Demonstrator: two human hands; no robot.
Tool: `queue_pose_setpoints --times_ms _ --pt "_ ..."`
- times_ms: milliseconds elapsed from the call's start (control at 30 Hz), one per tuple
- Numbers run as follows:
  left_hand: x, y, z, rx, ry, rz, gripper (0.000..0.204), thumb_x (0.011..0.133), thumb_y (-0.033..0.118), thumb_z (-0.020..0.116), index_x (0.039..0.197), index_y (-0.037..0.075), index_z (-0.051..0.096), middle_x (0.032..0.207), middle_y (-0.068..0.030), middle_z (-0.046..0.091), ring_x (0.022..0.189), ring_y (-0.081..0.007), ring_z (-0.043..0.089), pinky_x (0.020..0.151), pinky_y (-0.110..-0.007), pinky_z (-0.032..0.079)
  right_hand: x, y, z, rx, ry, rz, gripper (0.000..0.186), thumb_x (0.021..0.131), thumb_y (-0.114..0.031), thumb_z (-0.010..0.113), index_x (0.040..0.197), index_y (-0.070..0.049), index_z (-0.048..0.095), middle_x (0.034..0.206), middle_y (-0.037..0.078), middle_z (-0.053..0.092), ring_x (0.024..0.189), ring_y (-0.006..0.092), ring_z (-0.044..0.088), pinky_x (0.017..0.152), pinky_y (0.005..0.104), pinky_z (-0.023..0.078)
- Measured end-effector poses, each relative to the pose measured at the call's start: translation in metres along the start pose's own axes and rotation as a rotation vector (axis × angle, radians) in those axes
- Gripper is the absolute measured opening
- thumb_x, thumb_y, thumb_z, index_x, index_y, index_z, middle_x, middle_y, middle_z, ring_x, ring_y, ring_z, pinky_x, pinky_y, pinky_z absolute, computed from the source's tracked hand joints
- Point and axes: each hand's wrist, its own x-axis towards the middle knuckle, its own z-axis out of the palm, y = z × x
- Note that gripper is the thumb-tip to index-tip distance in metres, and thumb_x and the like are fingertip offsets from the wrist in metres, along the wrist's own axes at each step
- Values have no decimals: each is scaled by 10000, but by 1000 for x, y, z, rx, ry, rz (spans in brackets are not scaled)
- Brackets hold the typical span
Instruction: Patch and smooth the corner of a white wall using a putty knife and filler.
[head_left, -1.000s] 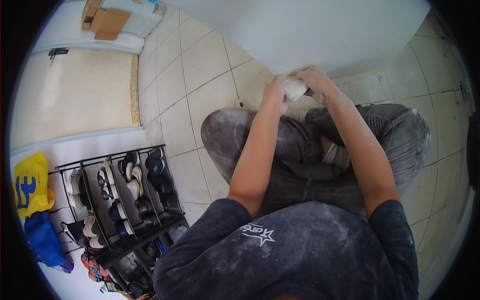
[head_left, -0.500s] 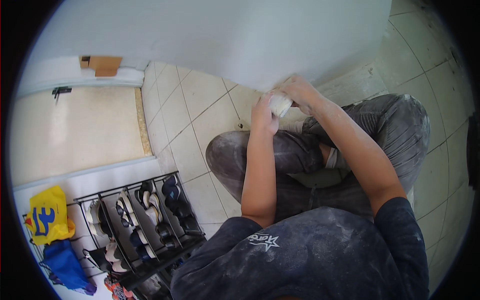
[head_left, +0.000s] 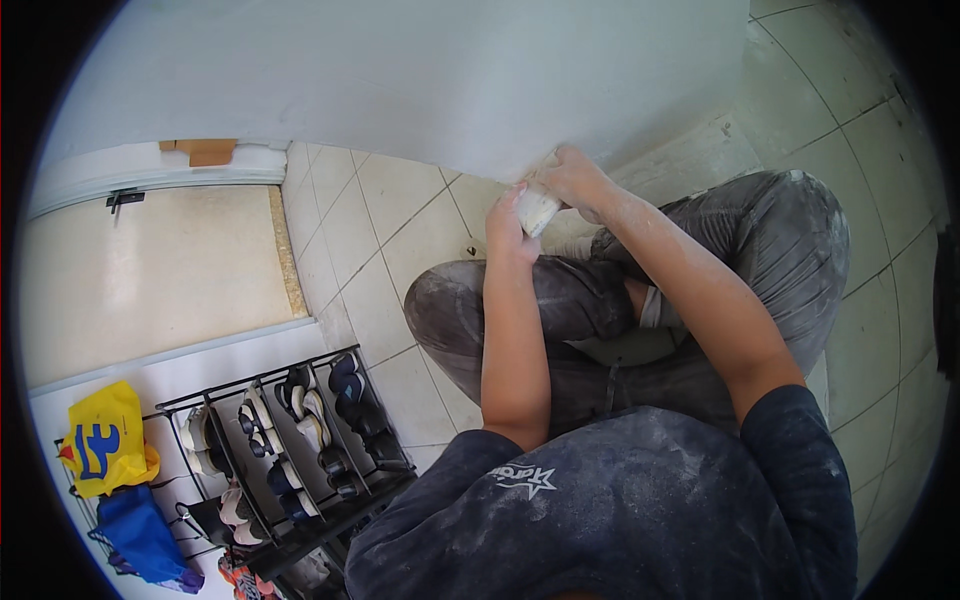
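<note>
Both hands meet at the lower edge of the white wall (head_left: 430, 85), in front of my crossed legs. Between them is a whitish, dusty block (head_left: 537, 213), tilted, with one end toward me. My left hand (head_left: 509, 228) is closed on the block's left side. From the right, my right hand (head_left: 578, 184) reaches over its far end with bent fingers, close against the wall; its fingertips are partly hidden. Pale dust covers both hands, my right forearm, my dark shirt and my grey trousers (head_left: 770, 240).
A black shoe rack (head_left: 270, 540) with several pairs of shoes stands at the lower left, beside a yellow bag (head_left: 108, 440) and a blue bag (head_left: 145, 535). Beyond it is a cream door (head_left: 160, 275) with a dark handle. Tiles (head_left: 400, 230) cover the floor.
The whole view has shifted slightly, so the hands and block appear a little further left. Both hands keep their hold, and the block's tilt looks slightly different.
</note>
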Motion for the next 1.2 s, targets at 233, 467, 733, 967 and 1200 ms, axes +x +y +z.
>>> queue_pose_setpoints --times_ms 233,467,733,967,1200 --pt "-4 0 3 72 76 -142 287 842 195 617 1075 49 535 1000 -108 588 919 -253 575 810 -388 467 3 13 -3 97 -5 84 366 796 -64 560 1102 94 436 982 160 572 797 218 622 588 350 538" --pt "-1 11 -6 -19 -30 -32 280 857 152 599 1092 19 525 1055 -129 561 963 -263 560 851 -400 466 18 15 8 -49 -13 -21 354 781 -63 563 1085 86 461 983 172 574 796 219 623 578 337 535" --pt "-5 9 -2 57 42 -64 309 837 119 630 1094 -2 508 1047 -135 565 967 -259 564 864 -395 468 4 10 6 -80 37 18 316 778 -59 552 1048 92 491 978 201 577 800 230 626 576 336 538" --pt "-7 16 -2 -10 -72 -67 295 858 156 613 1105 18 526 1045 -106 586 972 -235 577 859 -378 476 -3 -1 7 -103 57 -65 310 781 -107 537 1014 97 523 925 227 591 812 285 624 602 364 522" --pt "-3 6 -9 71 -259 -64 268 881 192 582 1101 46 533 1033 -66 587 948 -206 579 819 -381 485 3 22 1 -321 94 -157 330 775 -110 548 1029 100 531 953 232 599 851 294 622 646 368 523"
